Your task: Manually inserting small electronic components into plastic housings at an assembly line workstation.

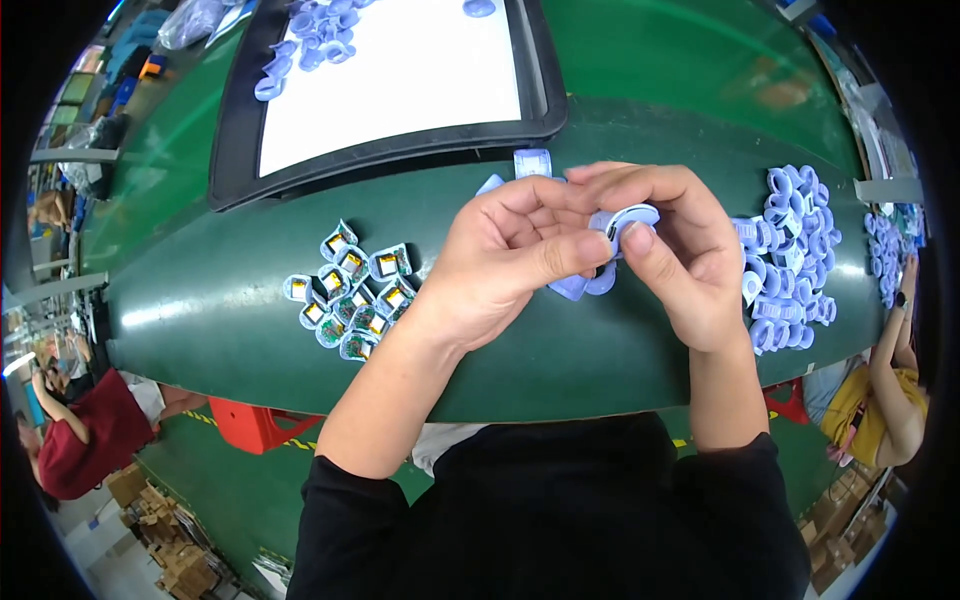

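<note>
Lavender plastic sits between my thumbs: a small rounded piece (634, 214) with a dark slot in its side, held above the bench (200, 295). My left grip (500, 245) grasps it from the left, thumb tip pressed to its edge; my right grip (690, 255) grasps it from the right, thumb against its near face and fingers bent over the far side. Just below, partly hidden by my hands, lie a few loose lavender parts (570, 289). To the left, well apart from the piece, rests a group of open shells (352, 262) showing green boards and silvery, yellow-edged blocks. On the right, a heap of curved lavender parts (790, 260) lies just beyond my right wrist. At the far side, left of centre, stands a black-framed tray (545, 95) with a white base, bearing more lavender pieces (325, 28) toward its left edge.
</note>
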`<control>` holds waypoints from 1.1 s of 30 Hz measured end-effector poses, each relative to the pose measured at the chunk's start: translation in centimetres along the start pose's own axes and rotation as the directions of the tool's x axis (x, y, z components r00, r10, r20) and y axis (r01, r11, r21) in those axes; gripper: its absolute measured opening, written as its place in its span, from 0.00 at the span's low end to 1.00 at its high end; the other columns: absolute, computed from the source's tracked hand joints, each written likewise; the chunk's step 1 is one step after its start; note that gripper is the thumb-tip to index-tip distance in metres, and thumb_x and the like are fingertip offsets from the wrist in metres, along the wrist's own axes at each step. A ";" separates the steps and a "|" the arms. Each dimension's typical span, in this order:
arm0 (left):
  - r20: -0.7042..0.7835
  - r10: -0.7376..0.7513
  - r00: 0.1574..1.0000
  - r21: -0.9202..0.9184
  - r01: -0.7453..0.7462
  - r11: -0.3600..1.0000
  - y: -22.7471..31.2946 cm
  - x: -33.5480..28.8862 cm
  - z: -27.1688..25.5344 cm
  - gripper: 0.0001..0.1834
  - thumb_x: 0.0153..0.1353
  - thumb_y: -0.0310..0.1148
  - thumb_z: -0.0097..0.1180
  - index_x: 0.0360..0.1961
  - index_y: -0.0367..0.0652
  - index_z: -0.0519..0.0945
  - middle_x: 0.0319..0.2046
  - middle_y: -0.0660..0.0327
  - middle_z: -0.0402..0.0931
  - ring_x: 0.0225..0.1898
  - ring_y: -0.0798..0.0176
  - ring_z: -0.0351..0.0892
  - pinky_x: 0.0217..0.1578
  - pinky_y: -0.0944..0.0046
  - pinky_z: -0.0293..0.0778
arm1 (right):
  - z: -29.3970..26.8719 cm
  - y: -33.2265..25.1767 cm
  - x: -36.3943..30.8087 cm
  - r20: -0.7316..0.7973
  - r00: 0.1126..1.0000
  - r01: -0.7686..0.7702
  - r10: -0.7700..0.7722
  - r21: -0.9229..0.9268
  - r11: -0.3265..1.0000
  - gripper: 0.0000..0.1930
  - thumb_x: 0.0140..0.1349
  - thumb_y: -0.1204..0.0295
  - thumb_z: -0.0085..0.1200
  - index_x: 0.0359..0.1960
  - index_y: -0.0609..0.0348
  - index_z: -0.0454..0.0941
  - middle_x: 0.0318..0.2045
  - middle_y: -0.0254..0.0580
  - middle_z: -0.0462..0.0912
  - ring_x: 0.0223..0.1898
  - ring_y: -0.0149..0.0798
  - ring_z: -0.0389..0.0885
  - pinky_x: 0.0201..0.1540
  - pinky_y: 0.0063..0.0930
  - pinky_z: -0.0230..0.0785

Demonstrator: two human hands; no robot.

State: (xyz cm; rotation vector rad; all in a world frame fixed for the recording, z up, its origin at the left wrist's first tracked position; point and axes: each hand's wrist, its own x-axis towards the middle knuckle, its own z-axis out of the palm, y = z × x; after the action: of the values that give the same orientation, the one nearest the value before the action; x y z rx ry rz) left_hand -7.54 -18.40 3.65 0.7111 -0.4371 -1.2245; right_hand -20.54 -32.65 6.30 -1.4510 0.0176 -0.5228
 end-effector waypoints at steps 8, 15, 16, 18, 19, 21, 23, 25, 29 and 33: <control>-0.061 0.085 0.995 0.133 -0.076 0.988 -0.1 0.0 0.7 0.15 0.60 0.19 0.67 0.47 0.32 0.80 0.46 0.54 0.84 0.45 0.63 0.85 0.46 0.64 0.83 | -0.5 0.7 -0.3 0.026 0.997 -0.071 0.068 0.151 0.986 0.10 0.72 0.76 0.52 0.48 0.70 0.80 0.56 0.57 0.81 0.52 0.39 0.83 0.57 0.32 0.75; -0.028 0.116 0.993 0.258 -0.105 0.961 0.5 -0.2 0.7 0.14 0.58 0.16 0.67 0.46 0.32 0.80 0.47 0.53 0.84 0.47 0.61 0.85 0.48 0.64 0.82 | -0.7 1.8 -0.2 0.049 0.999 -0.005 -0.003 0.151 0.989 0.08 0.72 0.76 0.52 0.46 0.67 0.79 0.48 0.50 0.83 0.59 0.48 0.78 0.62 0.42 0.70; -0.024 0.112 0.993 0.257 -0.103 0.961 0.4 -0.1 0.7 0.15 0.58 0.16 0.67 0.46 0.32 0.80 0.47 0.53 0.84 0.47 0.62 0.85 0.48 0.65 0.82 | -0.9 2.0 -0.2 0.065 0.996 0.050 -0.060 0.148 0.988 0.09 0.71 0.78 0.52 0.48 0.71 0.80 0.54 0.56 0.82 0.55 0.41 0.81 0.59 0.34 0.74; -0.036 0.112 0.993 0.249 -0.100 0.963 0.5 0.0 0.7 0.15 0.59 0.17 0.67 0.47 0.32 0.80 0.47 0.53 0.84 0.46 0.63 0.85 0.48 0.65 0.82 | -0.9 1.8 -0.1 0.072 0.997 0.013 -0.026 0.177 0.984 0.10 0.72 0.78 0.52 0.49 0.71 0.80 0.53 0.55 0.82 0.56 0.40 0.81 0.59 0.33 0.73; -0.055 0.111 0.992 0.240 -0.095 0.966 0.5 -0.1 0.6 0.15 0.60 0.18 0.66 0.47 0.32 0.80 0.46 0.54 0.84 0.45 0.64 0.85 0.47 0.65 0.82 | -0.8 1.7 0.0 0.083 0.996 -0.029 0.012 0.209 0.977 0.10 0.72 0.77 0.52 0.49 0.70 0.80 0.53 0.54 0.82 0.57 0.40 0.80 0.60 0.33 0.73; -0.074 0.083 0.994 0.208 -0.066 0.976 0.4 -0.2 0.7 0.15 0.61 0.19 0.66 0.49 0.32 0.80 0.46 0.55 0.84 0.44 0.64 0.85 0.47 0.65 0.82 | -0.2 1.2 -0.1 0.052 0.998 -0.036 0.027 0.183 0.982 0.10 0.72 0.77 0.52 0.50 0.70 0.80 0.53 0.53 0.82 0.57 0.39 0.80 0.59 0.33 0.73; -0.050 0.049 0.998 0.185 -0.039 0.982 0.5 -0.3 0.6 0.16 0.63 0.21 0.64 0.53 0.32 0.79 0.45 0.55 0.84 0.43 0.63 0.85 0.47 0.63 0.82 | 0.0 0.8 -0.2 0.028 0.999 -0.032 0.029 0.085 0.996 0.13 0.73 0.73 0.50 0.54 0.68 0.78 0.53 0.51 0.82 0.61 0.49 0.76 0.62 0.41 0.71; -0.069 0.043 0.997 0.117 -0.035 0.992 0.5 -0.4 1.4 0.17 0.64 0.21 0.63 0.54 0.32 0.78 0.45 0.55 0.84 0.43 0.62 0.85 0.48 0.62 0.82 | -0.2 0.1 -0.2 0.022 1.000 -0.020 0.020 -0.018 1.000 0.15 0.74 0.71 0.49 0.56 0.69 0.77 0.54 0.51 0.81 0.62 0.47 0.76 0.60 0.38 0.72; -0.067 0.004 0.998 0.035 -0.001 0.999 0.3 -0.1 1.2 0.19 0.64 0.21 0.62 0.56 0.31 0.77 0.46 0.52 0.84 0.44 0.60 0.85 0.49 0.60 0.82 | -0.7 -0.1 -0.1 0.010 0.999 -0.038 0.042 -0.244 0.969 0.19 0.76 0.66 0.47 0.58 0.70 0.77 0.54 0.53 0.83 0.55 0.43 0.82 0.56 0.32 0.75; -0.034 -0.066 0.997 0.045 0.068 0.997 0.8 -0.1 1.2 0.19 0.65 0.24 0.63 0.56 0.31 0.78 0.47 0.51 0.84 0.45 0.58 0.86 0.48 0.60 0.83 | -1.3 -0.1 0.1 0.035 0.999 -0.006 0.019 -0.334 0.943 0.18 0.76 0.67 0.48 0.54 0.70 0.80 0.49 0.55 0.86 0.51 0.46 0.86 0.55 0.35 0.77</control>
State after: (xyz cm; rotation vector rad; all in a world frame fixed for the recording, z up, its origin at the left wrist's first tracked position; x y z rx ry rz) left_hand -7.80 -18.49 5.06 0.7893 -0.4187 -1.2678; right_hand -20.91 -33.87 6.30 -1.7913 0.0892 -0.4983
